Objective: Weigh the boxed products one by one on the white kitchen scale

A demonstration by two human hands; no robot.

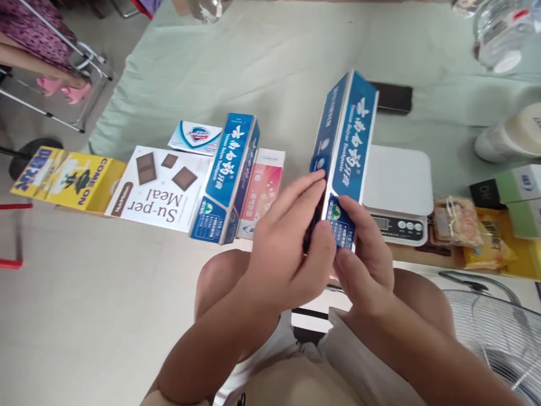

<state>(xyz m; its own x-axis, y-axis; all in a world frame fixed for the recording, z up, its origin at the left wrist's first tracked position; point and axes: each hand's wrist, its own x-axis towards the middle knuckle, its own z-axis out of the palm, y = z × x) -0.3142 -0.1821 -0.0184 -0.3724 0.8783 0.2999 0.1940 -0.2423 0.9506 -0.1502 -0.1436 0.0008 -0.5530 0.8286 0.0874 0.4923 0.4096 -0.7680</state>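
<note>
Both my hands grip a long blue toothpaste box (353, 135) at its near end, tilted with its far end raised above the table. My left hand (287, 248) wraps the box's left side, fingers along the edge and thumb in front. On the right side, my right hand (367, 256) closes round the lower corner. A second blue toothpaste box (224, 175) lies on the table to the left, partly over a pink and white box (266, 186). Just right of the held box is a white kitchen scale (397, 180), partly hidden by it.
Left along the table edge (296, 34) lie a white chocolate-print box (160, 186), a soap box (194, 137) and a yellow carton (71, 177). A dark flat case (395, 98), snack packs (456, 220) and a white bottle (509, 135) are rightward. A fan (499, 332) stands below; a person's feet (63, 87) show upper left.
</note>
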